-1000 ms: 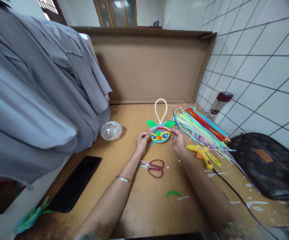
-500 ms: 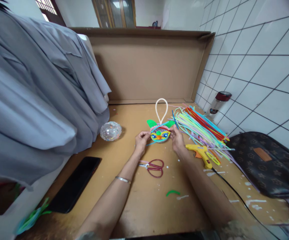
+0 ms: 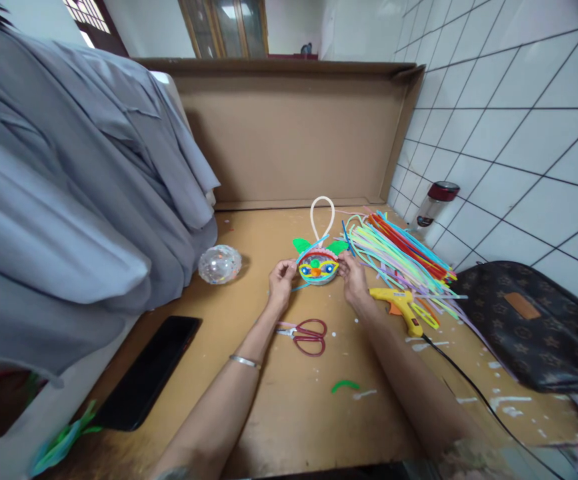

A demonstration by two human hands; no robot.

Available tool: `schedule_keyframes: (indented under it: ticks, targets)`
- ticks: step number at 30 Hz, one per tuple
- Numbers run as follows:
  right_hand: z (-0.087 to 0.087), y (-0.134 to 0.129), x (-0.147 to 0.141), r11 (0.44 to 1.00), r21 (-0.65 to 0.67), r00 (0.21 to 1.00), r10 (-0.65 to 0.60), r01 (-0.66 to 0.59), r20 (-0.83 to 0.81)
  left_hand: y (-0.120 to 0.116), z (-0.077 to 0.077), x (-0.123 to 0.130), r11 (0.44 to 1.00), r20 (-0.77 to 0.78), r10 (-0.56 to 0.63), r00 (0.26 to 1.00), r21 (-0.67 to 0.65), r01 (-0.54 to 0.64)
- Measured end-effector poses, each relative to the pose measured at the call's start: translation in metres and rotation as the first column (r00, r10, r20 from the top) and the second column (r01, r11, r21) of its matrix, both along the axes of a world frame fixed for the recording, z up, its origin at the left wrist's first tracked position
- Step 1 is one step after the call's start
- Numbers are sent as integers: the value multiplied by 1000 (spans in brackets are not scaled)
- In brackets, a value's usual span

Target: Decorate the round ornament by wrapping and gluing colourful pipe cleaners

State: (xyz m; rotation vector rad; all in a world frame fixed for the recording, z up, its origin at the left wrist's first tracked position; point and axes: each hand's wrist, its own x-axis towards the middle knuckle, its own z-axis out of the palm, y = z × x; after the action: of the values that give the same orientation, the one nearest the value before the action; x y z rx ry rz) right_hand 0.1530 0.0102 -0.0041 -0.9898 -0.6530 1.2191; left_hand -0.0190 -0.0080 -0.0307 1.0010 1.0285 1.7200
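A round animal-face ornament (image 3: 318,266) is upright between my two hands, with green ears, yellow-rimmed blue eyes, an orange nose and a white loop (image 3: 323,217) on top. My left hand (image 3: 281,281) is closed in a pinch on a light blue pipe cleaner (image 3: 311,248) at the ornament's left side. That strip slants up across the left of the face; another light blue piece runs along the underside. At the right edge, my right hand (image 3: 354,279) has its fingers closed on the ornament. A dark blue strip (image 3: 347,237) rises beside those fingertips.
Red-handled scissors (image 3: 309,336) lie nearer me. On the right are a yellow glue gun (image 3: 403,307), a pipe-cleaner bundle (image 3: 403,250), a dark bag (image 3: 533,327) and a bottle (image 3: 435,205). A clear ball (image 3: 220,264) and black phone (image 3: 151,372) lie left; cardboard (image 3: 299,133) stands behind.
The light blue pipe cleaner has swung from lying across the ornament's top to a steeper slant on the left. Both hands stay at the ornament's sides. The view has shifted slightly.
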Motion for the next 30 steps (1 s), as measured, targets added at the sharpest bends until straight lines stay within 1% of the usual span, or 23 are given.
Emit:
schedule_keyframes:
  ticks: [5,10,25,30]
  targets:
    - [-2,1,0,1000,11,999,-20,20,40,-1,2,0,1000,2,11,1000,22,-11]
    - [-3,0,1,1000,23,997,-7,5,80,-4,5,0,1000,-34,10,999,19,-10]
    - [0,-2,2,999,45,998,-25,22,62,-4,3,-1,1000,-34,-21,999,7,21]
    - [-1,-1,3,998,50,998,-33,31,45,-4,2,-1,1000,-36,-12,999,10,12]
